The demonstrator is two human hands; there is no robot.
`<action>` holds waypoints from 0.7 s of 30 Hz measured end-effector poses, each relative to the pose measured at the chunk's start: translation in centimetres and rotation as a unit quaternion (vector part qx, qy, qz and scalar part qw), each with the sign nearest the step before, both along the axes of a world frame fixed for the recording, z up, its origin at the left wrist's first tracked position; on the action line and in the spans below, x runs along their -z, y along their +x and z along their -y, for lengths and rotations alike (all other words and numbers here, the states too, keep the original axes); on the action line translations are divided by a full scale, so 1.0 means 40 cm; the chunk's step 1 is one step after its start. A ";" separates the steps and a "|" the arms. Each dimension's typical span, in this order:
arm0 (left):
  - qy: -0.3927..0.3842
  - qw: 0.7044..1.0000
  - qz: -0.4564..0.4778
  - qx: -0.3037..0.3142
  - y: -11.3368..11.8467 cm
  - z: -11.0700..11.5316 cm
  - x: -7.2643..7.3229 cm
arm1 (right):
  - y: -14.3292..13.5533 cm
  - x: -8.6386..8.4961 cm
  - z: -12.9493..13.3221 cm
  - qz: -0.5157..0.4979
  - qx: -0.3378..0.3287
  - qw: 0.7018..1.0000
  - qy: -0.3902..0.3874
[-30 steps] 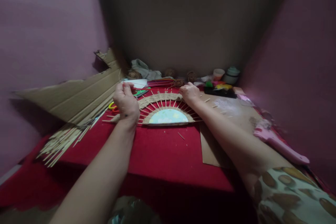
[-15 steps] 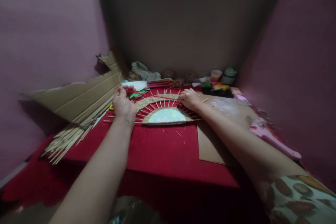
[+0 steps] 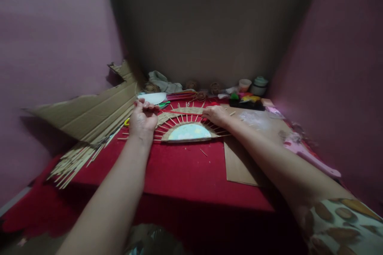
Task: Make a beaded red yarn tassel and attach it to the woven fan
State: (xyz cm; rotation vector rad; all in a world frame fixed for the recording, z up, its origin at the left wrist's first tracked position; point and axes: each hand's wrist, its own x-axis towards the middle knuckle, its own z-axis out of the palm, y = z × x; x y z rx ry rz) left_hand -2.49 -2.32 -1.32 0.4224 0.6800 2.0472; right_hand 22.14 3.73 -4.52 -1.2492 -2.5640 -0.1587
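A half-round piece (image 3: 189,132) with a pale blue-green centre lies on the red cloth, thin sticks fanning out from its curved edge. A woven band of twine (image 3: 167,117) arches across those sticks. Above the band, a narrow red strip (image 3: 182,112) runs between my hands. My left hand (image 3: 143,118), palm partly turned up and fingers curled, grips its left end. At the band's right side my right hand (image 3: 216,114) has its fingers closed on the strip, low over the sticks. Its fingertips are partly hidden.
Loose sticks (image 3: 68,167) and torn cardboard (image 3: 89,115) lie left. A flat board (image 3: 239,163) and a pink glue-gun-like tool (image 3: 311,155) are at right. Twine balls (image 3: 214,87), a cup (image 3: 244,85) and a lidded jar (image 3: 259,85) stand along the back wall.
My left hand has shifted slightly right and turned, its fingers now nearer the woven band. The strip sits a little lower at its left end. My right hand stays almost in place.
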 end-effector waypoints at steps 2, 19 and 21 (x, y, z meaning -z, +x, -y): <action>0.001 1.000 0.010 0.002 0.001 0.002 -0.004 | 0.001 0.002 -0.002 -0.018 -0.003 1.000 -0.002; 0.022 0.998 0.009 0.051 0.027 -0.006 0.015 | 0.052 -0.078 -0.005 -0.131 0.045 0.989 0.056; 0.020 0.997 0.004 0.070 0.036 -0.006 0.021 | 0.061 -0.105 -0.004 -0.132 0.051 0.987 0.083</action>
